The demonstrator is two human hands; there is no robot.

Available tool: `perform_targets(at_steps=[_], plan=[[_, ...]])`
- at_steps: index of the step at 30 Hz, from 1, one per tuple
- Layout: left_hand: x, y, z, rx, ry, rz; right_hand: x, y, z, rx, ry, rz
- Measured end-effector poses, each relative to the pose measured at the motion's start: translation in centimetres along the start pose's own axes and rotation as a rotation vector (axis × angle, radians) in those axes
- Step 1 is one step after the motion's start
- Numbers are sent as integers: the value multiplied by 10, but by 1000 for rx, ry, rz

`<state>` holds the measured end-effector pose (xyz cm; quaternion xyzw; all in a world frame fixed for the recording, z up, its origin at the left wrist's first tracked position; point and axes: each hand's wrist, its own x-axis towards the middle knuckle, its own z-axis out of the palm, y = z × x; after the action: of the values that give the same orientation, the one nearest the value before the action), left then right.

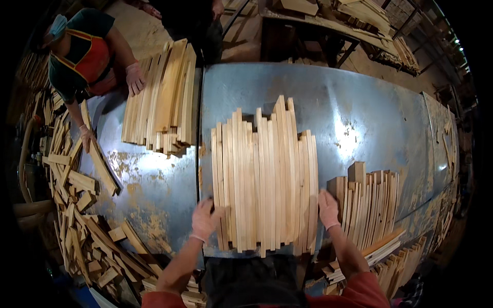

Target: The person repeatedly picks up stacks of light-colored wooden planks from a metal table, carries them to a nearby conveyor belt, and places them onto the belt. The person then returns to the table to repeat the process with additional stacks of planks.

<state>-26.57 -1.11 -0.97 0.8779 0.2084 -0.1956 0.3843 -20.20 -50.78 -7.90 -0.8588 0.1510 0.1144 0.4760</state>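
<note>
Batch of pale wooden slats (pixel 264 179) — laid side by side, long edges touching, on the grey sheet-metal table (pixel 370 123), near its front edge and just right of the seam between two metal sheets; far ends uneven, the middle slats reaching furthest. Left hand (pixel 205 219), in a thin pinkish glove: fingers spread flat and pressed against the batch's left edge near its front corner, not closed round anything. Right hand (pixel 327 208), gloved alike: fingers straight, laid against the batch's right edge, likewise gripping nothing. Second, shorter bundle of slats (pixel 370 205) standing on edge just right of the right hand, close to the batch; whether the two touch cannot be told. Third stack of longer boards (pixel 162 100) on the left metal sheet, well apart from the batch — a co-worker's gloved hand (pixel 135 77) rests on its left side. Co-worker in a red-orange apron (pixel 92 59) at the table's far left corner. Loose heap of offcuts (pixel 87 220) piled along the table's left edge and below it.
</note>
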Motion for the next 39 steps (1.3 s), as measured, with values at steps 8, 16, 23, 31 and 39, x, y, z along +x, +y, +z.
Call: perform_targets(at_steps=[8,16,23,31,39], plan=[[72,-41,64,249,166,48,29,-17,38,470,-53,124],[41,13,36,-1236,-60,-224,30,-48,28,709,-283,354],[56,-6,47,-1137,-185,-350,56,-27,11,747,-482,434],[-5,-24,60,-1188,-57,-406,3,-48,-11,603,-500,413],[-121,-3,16,-1290,30,-260,-51,-95,-10,676,-642,289]])
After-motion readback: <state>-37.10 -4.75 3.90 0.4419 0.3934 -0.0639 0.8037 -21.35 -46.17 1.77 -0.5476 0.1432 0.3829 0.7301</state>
